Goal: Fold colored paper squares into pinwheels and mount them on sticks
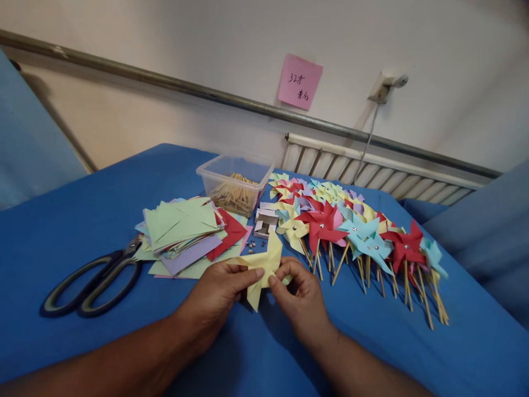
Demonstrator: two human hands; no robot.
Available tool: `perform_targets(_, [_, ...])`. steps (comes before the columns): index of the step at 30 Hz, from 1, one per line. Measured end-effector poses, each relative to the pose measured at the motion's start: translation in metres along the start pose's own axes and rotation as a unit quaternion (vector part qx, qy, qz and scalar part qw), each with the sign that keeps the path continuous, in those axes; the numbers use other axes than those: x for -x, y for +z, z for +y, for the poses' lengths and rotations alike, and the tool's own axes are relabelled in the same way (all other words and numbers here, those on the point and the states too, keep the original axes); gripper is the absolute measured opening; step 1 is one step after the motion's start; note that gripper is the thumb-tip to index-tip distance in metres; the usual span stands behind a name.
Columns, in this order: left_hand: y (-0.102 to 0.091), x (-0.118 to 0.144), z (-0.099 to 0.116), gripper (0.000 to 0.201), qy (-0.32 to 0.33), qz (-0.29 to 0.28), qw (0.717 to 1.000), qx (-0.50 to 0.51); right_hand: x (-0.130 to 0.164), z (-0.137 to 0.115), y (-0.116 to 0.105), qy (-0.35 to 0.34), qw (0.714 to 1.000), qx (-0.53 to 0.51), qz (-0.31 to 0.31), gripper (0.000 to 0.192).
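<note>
The yellow paper piece is between my two hands, just above the blue table near its front middle. It is folded with pointed flaps: one long point hangs down toward me, another runs up and to the right, so its long axis lies on a diagonal from lower left to upper right. My left hand pinches its left side, thumb and forefinger pressed together on the paper's edge with the other fingers curled under. My right hand pinches the paper's right side at the fingertips, the fingers bent in, knuckles up.

Just behind the paper lie a few small metal pins scattered on the cloth, and beside them a small open cardboard box. To the left of those sits a loose stack of coloured paper squares, green on top, with purple and red sheets showing at the edges. Black-handled scissors lie left of the stack, blades tucked under it, handles pointing down-left. Behind the box stands a clear plastic tub holding thin wooden sticks. To my right a long row of finished pinwheels spreads across the table, sticks pointing toward me. A pink sticky note hangs on the wall behind.
</note>
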State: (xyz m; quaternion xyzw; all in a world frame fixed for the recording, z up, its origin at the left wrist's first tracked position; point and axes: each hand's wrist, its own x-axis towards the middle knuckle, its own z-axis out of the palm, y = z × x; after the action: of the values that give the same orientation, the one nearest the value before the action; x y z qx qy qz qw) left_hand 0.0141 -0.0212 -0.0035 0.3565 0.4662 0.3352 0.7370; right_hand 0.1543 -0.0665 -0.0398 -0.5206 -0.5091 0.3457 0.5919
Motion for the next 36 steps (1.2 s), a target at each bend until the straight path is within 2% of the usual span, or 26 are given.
perform_targets(6, [0.000,-0.001,0.000,0.025,-0.002,-0.018,1.000,0.001,0.000,0.002,0.000,0.007,1.000,-0.008,-0.013,0.013])
perform_targets(9, [0.000,0.000,0.002,0.026,-0.003,-0.003,1.000,-0.016,0.000,0.000,0.000,0.011,1.000,-0.013,-0.020,0.016])
perform_targets(13, [0.003,0.003,0.007,0.025,-0.006,-0.001,0.998,-0.055,0.002,-0.004,0.000,0.064,0.993,-0.095,-0.005,0.014])
perform_targets(16, [0.004,0.006,0.011,0.022,0.004,-0.006,0.996,-0.091,0.001,-0.001,0.000,0.108,0.978,-0.175,0.013,0.031])
perform_targets(20, [0.005,0.006,0.010,0.020,0.025,-0.031,0.993,-0.114,-0.003,0.001,0.002,0.121,0.963,-0.239,-0.018,0.039])
perform_targets(26, [0.007,0.005,0.005,0.022,0.056,0.003,0.995,-0.088,-0.006,-0.005,0.009,0.127,0.954,-0.273,-0.006,0.059])
perform_targets(29, [0.005,0.003,0.008,0.022,0.065,0.008,0.995,-0.074,-0.009,-0.004,0.005,0.107,0.963,-0.245,0.012,0.057])
perform_targets(32, [-0.001,-0.001,0.016,0.021,0.093,0.031,0.994,-0.046,-0.017,0.000,-0.006,0.070,0.976,-0.199,0.058,0.049])
perform_targets(36, [-0.013,-0.007,0.033,0.015,0.141,0.062,0.988,-0.011,-0.027,0.007,-0.023,0.065,0.986,-0.134,0.077,0.028])
